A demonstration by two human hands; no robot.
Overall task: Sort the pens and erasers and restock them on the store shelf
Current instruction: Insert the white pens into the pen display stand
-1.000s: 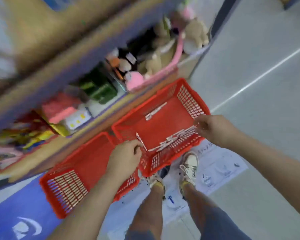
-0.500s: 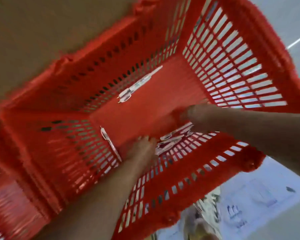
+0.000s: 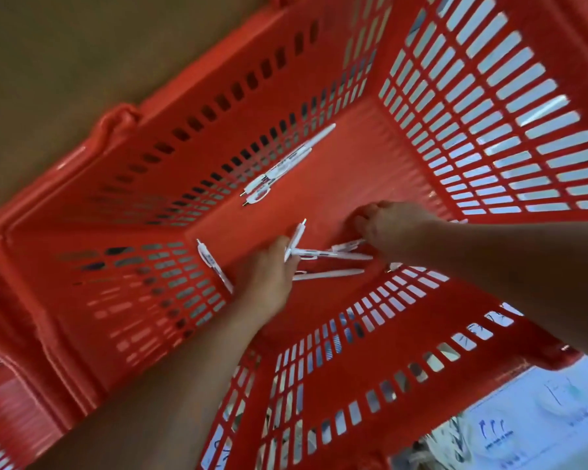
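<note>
Both of my hands reach down into a red slotted basket [image 3: 489, 96] that fills the view. My left hand [image 3: 265, 276] grips a white pen [image 3: 295, 240], which sticks up past its fingers. My right hand [image 3: 387, 225] pinches another white pen [image 3: 348, 246] from a loose cluster of white pens [image 3: 333, 262] on the basket floor. Two more white pens [image 3: 286, 164] lie along the far wall. A single white pen [image 3: 214, 266] leans in the left corner. No erasers are visible.
A second red basket [image 3: 0, 401] touches the left side. A brown shelf board [image 3: 82, 45] runs behind the basket. White printed paper [image 3: 523, 418] lies on the floor at the lower right, seen partly through the slots.
The camera has dropped from above the baskets and shelf to close over the one basket. Both hands left the rim and went down to the pens; each now holds one.
</note>
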